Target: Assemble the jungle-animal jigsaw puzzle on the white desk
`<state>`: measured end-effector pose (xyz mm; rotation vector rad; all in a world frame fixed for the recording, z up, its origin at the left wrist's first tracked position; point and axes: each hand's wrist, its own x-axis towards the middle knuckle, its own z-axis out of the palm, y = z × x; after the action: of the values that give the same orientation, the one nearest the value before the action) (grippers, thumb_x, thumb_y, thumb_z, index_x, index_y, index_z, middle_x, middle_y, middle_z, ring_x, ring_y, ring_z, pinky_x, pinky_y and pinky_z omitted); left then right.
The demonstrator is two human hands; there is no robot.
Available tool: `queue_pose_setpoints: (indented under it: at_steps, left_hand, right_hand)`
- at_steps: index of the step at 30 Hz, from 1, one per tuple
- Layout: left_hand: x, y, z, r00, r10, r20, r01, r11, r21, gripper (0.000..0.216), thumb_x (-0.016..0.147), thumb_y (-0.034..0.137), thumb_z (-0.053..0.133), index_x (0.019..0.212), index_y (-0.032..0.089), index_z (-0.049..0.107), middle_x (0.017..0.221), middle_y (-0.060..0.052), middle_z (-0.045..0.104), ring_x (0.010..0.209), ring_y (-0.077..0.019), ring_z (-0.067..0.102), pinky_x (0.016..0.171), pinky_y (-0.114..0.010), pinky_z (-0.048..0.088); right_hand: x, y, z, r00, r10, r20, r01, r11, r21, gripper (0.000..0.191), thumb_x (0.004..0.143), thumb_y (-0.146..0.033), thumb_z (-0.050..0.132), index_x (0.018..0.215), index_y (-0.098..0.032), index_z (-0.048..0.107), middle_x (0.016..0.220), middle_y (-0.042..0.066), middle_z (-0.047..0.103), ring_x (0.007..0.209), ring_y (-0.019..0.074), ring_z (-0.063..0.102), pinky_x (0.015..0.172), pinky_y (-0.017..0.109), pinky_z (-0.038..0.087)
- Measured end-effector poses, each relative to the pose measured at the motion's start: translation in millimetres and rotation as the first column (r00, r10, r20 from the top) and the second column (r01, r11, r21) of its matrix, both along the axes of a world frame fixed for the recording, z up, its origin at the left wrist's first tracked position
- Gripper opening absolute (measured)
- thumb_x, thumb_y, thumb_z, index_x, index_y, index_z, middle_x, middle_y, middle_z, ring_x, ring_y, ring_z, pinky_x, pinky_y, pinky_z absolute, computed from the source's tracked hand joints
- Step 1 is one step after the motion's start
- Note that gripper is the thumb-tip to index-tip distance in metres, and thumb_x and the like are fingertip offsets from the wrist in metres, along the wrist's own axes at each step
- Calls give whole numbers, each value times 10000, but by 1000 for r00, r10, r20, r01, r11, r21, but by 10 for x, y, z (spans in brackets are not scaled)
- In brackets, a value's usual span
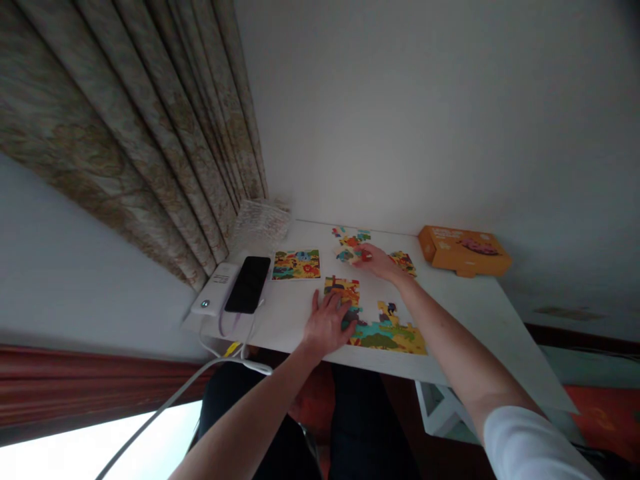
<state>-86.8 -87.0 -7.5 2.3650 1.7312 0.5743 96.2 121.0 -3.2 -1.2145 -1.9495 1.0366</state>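
A partly joined jigsaw puzzle point(385, 339) with a colourful animal picture lies near the table's front edge. My left hand point(325, 325) rests palm down on its left side, fingers spread, covering some pieces. Farther back, my right hand point(377, 261) pinches a puzzle piece point(345, 256) between thumb and fingers, close to the table. Just behind it are several loose pieces point(353, 239). More pieces point(404, 263) lie to the right, partly hidden by my right forearm. A square animal picture point(297, 265), matching in style, lies left of the pieces.
An orange box point(465, 250) stands at the back right of the white table point(480, 313). On the left are a black phone point(248, 285), a white power bank point(215, 290) with cables, and a clear plastic wrap point(260, 223). A patterned curtain point(165, 120) hangs beside them.
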Motion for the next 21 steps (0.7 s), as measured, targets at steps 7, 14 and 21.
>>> queue_pose_setpoints:
  at_steps: [7, 14, 21]
  left_hand:
    - [5, -10, 40, 1000, -11, -14, 12, 999, 39, 356, 935, 414, 623, 1260, 269, 651, 1345, -104, 621, 1327, -306, 521, 1247, -660, 156]
    - [14, -8, 29, 1000, -7, -27, 8, 999, 40, 345, 929, 406, 628, 1244, 269, 657, 1338, -106, 617, 1326, -310, 523, 1236, -666, 178]
    - [9, -14, 37, 1000, -6, -24, 7, 999, 45, 355, 935, 391, 621, 1268, 269, 644, 1368, -108, 612, 1345, -309, 512, 1238, -656, 192]
  right_hand:
    - [113, -384, -9, 983, 132, 130, -143, 986, 81, 269, 751, -214, 795, 1009, -269, 742, 1199, 51, 714, 1049, 220, 676, 854, 344, 547]
    - [74, -324, -110, 968, 168, 185, -184, 980, 72, 211, 723, -175, 822, 916, -252, 785, 1173, 55, 727, 855, 173, 691, 766, 304, 551]
    - [-18, -279, -149, 970, 140, 199, -156, 986, 66, 176, 760, -141, 799, 860, -285, 807, 1169, 57, 737, 1077, 229, 698, 950, 381, 548]
